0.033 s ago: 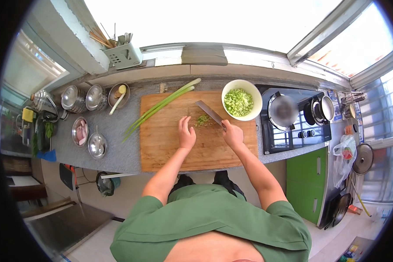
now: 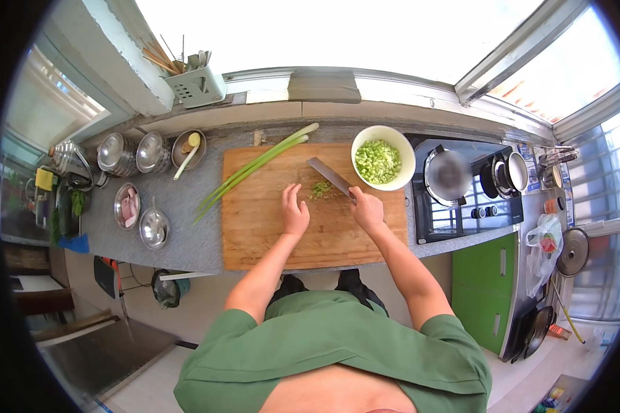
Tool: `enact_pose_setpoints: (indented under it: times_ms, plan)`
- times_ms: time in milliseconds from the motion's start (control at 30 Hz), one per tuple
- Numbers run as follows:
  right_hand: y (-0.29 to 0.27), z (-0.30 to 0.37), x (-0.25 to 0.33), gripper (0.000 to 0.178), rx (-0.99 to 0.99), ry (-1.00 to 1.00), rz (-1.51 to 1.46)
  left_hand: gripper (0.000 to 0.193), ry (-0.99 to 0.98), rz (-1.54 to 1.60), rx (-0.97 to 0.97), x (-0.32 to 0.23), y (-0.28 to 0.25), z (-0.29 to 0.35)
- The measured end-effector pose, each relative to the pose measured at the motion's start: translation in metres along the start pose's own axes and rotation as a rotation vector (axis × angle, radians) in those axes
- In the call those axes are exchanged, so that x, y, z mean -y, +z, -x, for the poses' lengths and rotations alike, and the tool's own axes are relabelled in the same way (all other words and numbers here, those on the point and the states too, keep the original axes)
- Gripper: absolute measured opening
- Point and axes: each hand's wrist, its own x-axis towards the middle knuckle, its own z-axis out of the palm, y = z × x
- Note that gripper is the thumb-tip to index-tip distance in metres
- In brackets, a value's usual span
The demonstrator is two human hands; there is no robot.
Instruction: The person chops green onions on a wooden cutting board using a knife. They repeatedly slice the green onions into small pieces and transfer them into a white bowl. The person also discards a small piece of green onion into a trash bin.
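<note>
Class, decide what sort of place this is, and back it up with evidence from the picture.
Probably a home kitchen: a stove, a wooden cutting board and a bowl of chopped greens.

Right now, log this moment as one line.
right hand: gripping knife | left hand: open, empty | chopped bits: on cutting board, beside knife | spring onions: across board's far left corner | bowl: chopped greens

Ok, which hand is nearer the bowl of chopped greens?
Right. The right hand is just in front of the bowl; the left hand is farther, to its front left.
</note>
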Motion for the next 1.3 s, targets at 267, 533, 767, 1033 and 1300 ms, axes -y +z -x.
enact_pose_setpoints:
  times_ms: [267,533,767,1033,1300]
  plan:
    - [0.004,-0.009,0.002,0.033,0.110,-0.231,0.095,0.056,0.030,-0.034,-0.066,0.023,-0.016,0.004]
    - [-0.015,0.038,-0.001,0.030,-0.084,0.065,-0.104,0.058,0.173,-0.123,-0.007,0.068,-0.011,-0.040]
    - [0.004,0.064,0.019,0.029,-0.066,0.269,-0.006,0.058,0.219,-0.223,0.198,0.036,-0.005,-0.012]
    - [0.022,0.091,0.047,0.024,-0.150,0.342,-0.227,0.059,0.282,-0.012,0.282,0.036,-0.022,0.002]
    - [0.036,0.159,0.024,0.005,-0.090,0.881,-1.262,0.059,0.436,-0.103,0.548,0.024,-0.008,-0.063]
